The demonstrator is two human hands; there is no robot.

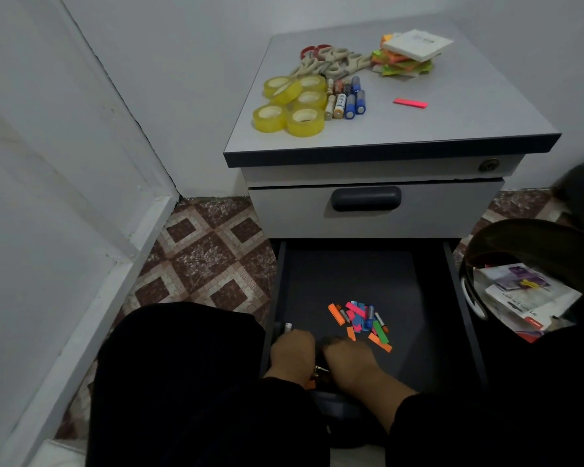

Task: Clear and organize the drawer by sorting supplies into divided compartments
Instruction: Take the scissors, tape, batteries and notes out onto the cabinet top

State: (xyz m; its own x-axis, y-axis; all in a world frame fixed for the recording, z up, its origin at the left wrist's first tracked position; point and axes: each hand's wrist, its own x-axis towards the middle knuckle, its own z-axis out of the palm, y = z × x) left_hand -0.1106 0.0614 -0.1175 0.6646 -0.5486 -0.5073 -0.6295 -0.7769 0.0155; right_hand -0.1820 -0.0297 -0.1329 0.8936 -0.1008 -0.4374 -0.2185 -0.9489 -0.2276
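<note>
Coloured strips (359, 320) lie just beyond both hands (321, 353)

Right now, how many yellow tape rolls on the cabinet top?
5 yellow clear-tape rolls, clustered at the left of the grey cabinet top: front left, front right, middle, back left, tilted, back right. More could hide beneath.

Cabinet top (452, 106): tape rolls (290, 106), batteries (346, 99), scissors (331, 62), sticky notes (403, 64).
</note>
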